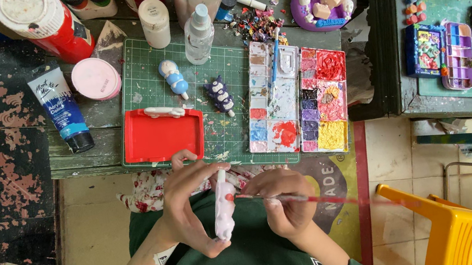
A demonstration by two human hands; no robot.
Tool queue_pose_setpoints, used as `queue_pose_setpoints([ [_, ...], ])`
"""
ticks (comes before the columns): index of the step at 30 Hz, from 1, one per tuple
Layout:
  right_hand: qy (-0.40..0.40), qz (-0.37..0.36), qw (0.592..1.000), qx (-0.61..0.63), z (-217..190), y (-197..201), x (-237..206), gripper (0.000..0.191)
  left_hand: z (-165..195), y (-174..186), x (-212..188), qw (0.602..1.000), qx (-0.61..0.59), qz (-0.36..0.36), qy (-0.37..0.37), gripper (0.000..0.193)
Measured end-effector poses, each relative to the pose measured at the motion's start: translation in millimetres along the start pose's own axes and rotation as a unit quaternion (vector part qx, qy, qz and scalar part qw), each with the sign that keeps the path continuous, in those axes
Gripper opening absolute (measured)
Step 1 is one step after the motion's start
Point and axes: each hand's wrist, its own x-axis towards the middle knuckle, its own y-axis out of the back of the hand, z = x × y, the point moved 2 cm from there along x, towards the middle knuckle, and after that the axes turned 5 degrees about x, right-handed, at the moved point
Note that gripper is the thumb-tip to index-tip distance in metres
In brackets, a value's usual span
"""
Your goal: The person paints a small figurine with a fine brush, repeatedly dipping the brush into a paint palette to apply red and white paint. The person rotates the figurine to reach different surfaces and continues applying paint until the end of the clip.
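Low in the middle of the frame, the left hand (187, 205) held a small white figurine (223, 206) upright, its fingers curled around the piece from the left and closed on it. Just to the right, the right hand (280, 200) pinched a thin brush (314, 197) with its fingers closed on the handle; the red-loaded tip touched the figurine's upper side, where a red dot showed. The red handle ran out to the right over a yellow chair (456, 230).

The step in hand looked like painting fine red detail on the figurine. The next stroke would likely call for a steady left grip and only a light touch of the tip, since the white body around the dot was bare and a slip would show.

Above the hands, on the surface (80, 152), lay a green mat (208, 68) bearing a red tray (162, 136), a blue-and-white figure (173, 78), a dark figure (220, 95) and a spray bottle (198, 35). A paint palette (300, 101) sat at the mat's right edge, a blue tube (62, 108) and pink lid (95, 79) at its left.
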Motion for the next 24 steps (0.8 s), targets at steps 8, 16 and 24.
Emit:
queue_pose_setpoints([
  [8, 0.045, -0.04, 0.997, 0.053, 0, 1, -1, 0.01, 6, 0, 2, 1.0, 0.021, 0.02, -0.011, 0.091],
  [16, -0.037, 0.034, 0.996, 0.08, 1, -5, -5, 0.013, -36, -27, -44, 0.839, -0.369, -0.02, 0.398, 0.108],
  [24, -0.07, -0.017, 0.996, 0.062, 0, -7, 14, 0.008, -62, -41, -66, 0.803, -0.547, -0.003, 0.237, 0.115],
])
